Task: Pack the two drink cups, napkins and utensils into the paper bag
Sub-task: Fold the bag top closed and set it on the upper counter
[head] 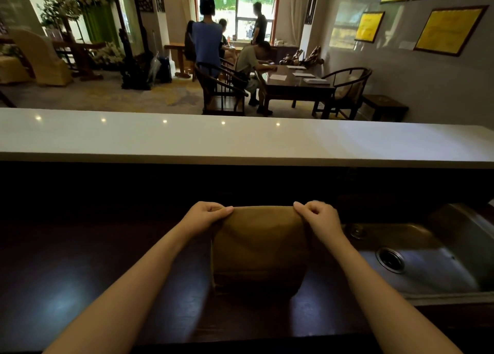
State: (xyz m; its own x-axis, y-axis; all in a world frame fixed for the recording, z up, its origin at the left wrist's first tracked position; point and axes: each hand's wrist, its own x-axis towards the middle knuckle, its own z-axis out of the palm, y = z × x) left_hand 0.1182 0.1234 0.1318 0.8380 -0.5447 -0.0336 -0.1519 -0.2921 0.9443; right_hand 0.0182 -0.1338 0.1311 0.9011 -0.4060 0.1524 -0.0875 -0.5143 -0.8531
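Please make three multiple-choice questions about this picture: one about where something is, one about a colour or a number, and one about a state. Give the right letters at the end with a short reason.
1. Where is the metal sink relative to the paper bag?
A. To its right
B. To its left
C. Behind it, on the white counter

2. What colour is the paper bag?
A. White
B. Brown
C. Blue

3. How is the top of the paper bag?
A. Wide open, cups visible inside
B. Lying flat, untouched
C. Folded shut, pinched by both hands

Answers:
1 A: the sink is set in the dark worktop to the right of the paper bag.
2 B: the bag's paper is plain brown.
3 C: the left hand and the right hand each pinch a corner of the closed top edge; no contents show.
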